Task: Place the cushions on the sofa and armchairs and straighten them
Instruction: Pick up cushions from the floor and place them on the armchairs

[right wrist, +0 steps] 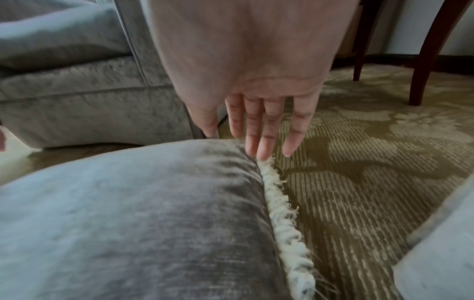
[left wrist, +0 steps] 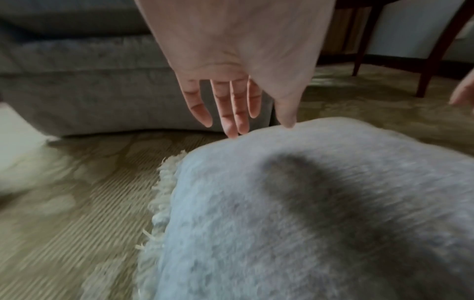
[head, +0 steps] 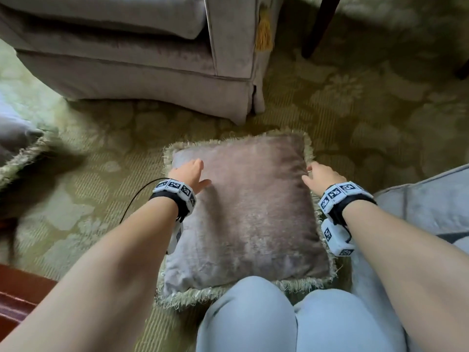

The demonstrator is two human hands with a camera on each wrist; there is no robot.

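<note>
A square grey velvet cushion with a pale fringe lies flat on the carpet in front of my knees. It fills the lower part of the left wrist view and of the right wrist view. My left hand hovers over its left edge, fingers straight and spread, tips just above the fabric. My right hand is over its right edge, fingers straight, tips at the fringe. Neither hand holds anything.
A grey upholstered armchair with a gold tassel stands just beyond the cushion. Another fringed cushion lies at the far left. Grey upholstery is at my right. Dark wooden chair legs stand at the back right on the patterned carpet.
</note>
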